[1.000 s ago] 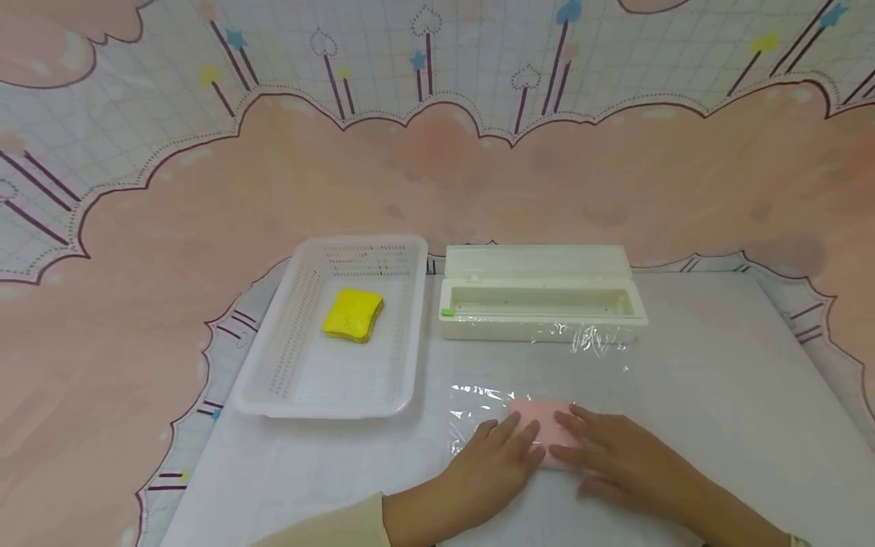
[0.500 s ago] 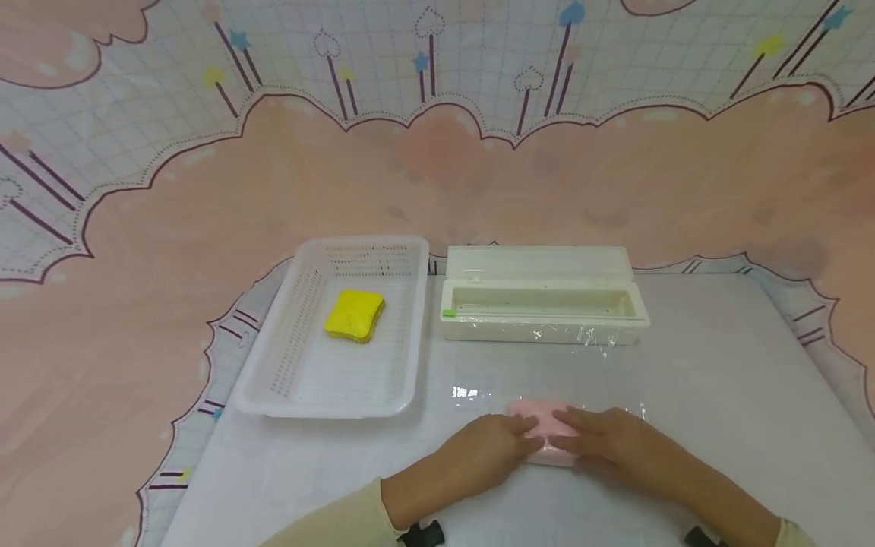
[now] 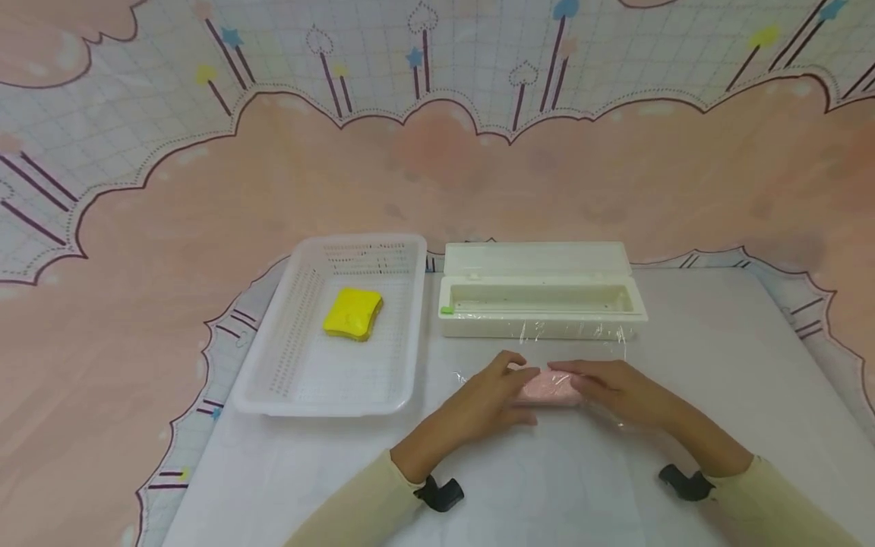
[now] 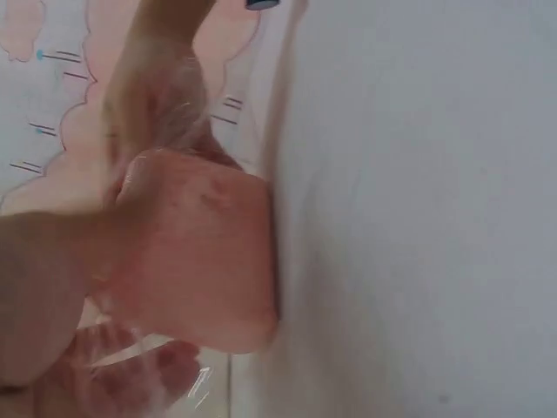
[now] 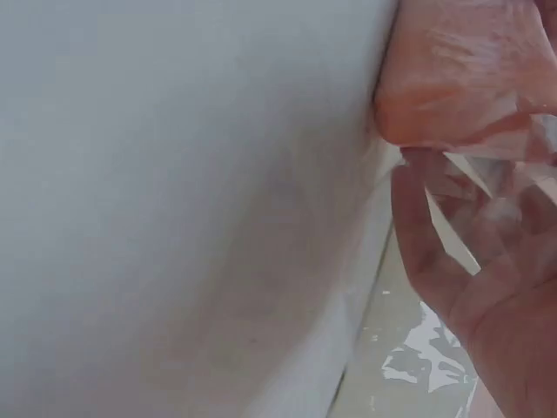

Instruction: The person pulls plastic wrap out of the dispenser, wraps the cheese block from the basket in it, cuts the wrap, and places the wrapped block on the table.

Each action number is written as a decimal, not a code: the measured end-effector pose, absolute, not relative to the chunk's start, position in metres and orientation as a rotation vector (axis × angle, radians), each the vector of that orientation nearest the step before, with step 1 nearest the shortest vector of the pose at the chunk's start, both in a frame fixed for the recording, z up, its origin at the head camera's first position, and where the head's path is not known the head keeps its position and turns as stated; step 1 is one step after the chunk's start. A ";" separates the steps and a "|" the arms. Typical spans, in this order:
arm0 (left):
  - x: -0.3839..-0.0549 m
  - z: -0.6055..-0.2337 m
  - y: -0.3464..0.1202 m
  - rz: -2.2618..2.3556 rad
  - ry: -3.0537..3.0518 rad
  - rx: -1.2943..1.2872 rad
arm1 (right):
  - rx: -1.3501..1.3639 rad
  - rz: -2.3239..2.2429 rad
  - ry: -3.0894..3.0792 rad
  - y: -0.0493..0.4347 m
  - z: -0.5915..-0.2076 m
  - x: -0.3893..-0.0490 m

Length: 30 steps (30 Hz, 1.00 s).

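A pink, rounded block, its material unclear, lies under clear cling film on the white table. In the head view my left hand holds its left end and my right hand holds its right end. In the left wrist view the block's broad pink face shows, with the left thumb across it and blurred fingers behind the film. Glossy film covers the block in the right wrist view, where the right hand's thumb and fingers meet its end. The film reaches back to a white cling film dispenser.
The dispenser's lid stands raised, and a small green piece sits at its left front edge. To the left, a white perforated basket holds a yellow square block. Patterned cloth hangs behind the table.
Both hands have moved forward, towards the dispenser, with the pink block between them. The block has tipped and looks narrower from above. The film in front of the dispenser has shifted.
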<state>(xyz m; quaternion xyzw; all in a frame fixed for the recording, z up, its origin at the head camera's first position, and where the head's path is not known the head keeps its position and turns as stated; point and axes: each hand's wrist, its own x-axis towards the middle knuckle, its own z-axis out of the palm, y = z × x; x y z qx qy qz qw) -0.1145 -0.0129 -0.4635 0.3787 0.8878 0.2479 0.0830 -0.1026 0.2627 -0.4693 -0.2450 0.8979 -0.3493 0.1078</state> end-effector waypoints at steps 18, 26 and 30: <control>-0.139 -0.475 0.012 0.236 3.337 1.052 | -0.613 -0.669 3.226 0.233 -0.469 -0.131; -0.122 -0.485 0.008 -0.170 3.224 1.205 | -1.110 -0.146 3.388 0.232 -0.471 -0.118; -0.123 -0.486 0.008 -0.178 3.160 1.173 | -1.133 -0.146 3.363 0.232 -0.475 -0.115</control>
